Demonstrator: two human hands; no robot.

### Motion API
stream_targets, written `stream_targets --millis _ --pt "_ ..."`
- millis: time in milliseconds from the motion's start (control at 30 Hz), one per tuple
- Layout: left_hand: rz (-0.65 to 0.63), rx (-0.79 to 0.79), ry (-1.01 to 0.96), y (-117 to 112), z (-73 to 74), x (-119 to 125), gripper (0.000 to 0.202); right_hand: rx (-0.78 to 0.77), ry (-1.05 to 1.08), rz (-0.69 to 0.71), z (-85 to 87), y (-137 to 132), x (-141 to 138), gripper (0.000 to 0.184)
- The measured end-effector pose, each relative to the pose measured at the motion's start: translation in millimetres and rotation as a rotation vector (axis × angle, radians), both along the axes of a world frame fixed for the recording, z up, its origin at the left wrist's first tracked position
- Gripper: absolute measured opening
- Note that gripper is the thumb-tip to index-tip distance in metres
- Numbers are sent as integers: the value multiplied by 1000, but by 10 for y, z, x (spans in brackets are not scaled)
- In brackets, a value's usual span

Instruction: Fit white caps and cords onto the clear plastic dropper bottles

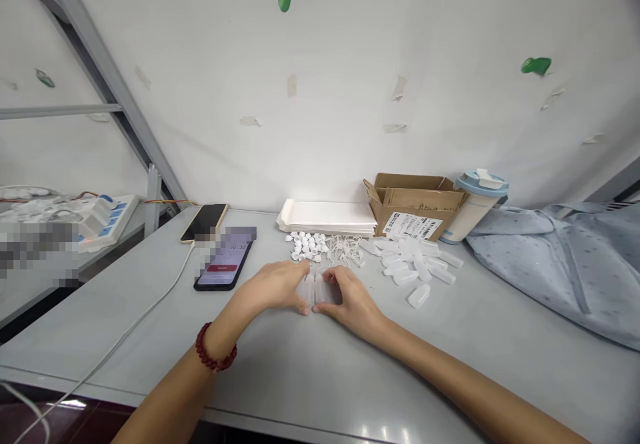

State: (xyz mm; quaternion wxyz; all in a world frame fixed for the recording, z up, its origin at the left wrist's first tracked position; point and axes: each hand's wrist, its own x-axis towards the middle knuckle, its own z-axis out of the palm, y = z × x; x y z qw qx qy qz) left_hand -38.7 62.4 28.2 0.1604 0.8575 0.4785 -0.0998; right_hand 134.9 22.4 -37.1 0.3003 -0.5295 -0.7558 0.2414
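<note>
Though partly hidden by fingers, two clear tubes (315, 289) down on table (450, 364), well in front of box (415, 207), toward its left. Left hand (277, 287) grip clamped on one, right hand (350, 301) grip clamped on other, thumb tips nearly meeting. Loose pile (417, 263) just before box; phone (225, 261) far left of it.

— What sort of place is it?
— A small packing workshop: a grey worktable (450, 364) against a bare white wall (350, 44), with heaps of white caps (307, 245) and clear plastic cases (415, 261) at centre.
— Anything more?
— An opened shipping carton (415, 205) behind them, a metal rack (103, 74) upper left, a power strip (107, 217) far left.
</note>
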Motion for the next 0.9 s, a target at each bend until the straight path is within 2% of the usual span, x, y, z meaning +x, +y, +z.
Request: stream_targets --millis 167,267,367,467,567,733,767,900 --pt "24 -24 -45 7 54 -50 68 -13 -16 -17 -13 -5 -6 38" --pt "75 21 -67 8 79 -53 70 -14 -1 -20 -22 -19 -11 46" --pt "150 172 -133 3 55 25 58 -22 44 -43 43 -26 32 51" --pt "196 396 -224 -6 -35 164 39 25 90 -112 207 -1 202 35" --pt "123 520 -296 -24 -157 297 26 81 43 -153 374 35 529 21" --pt "-157 538 -308 -112 -302 443 27 53 -279 -287 463 -9 1167 15" --pt "-202 542 -286 -134 -322 468 29 50 -344 -312 469 -33 1260 14" --pt "-313 578 -173 -190 -411 560 32 -45 -468 -272 521 -120 1444 17"
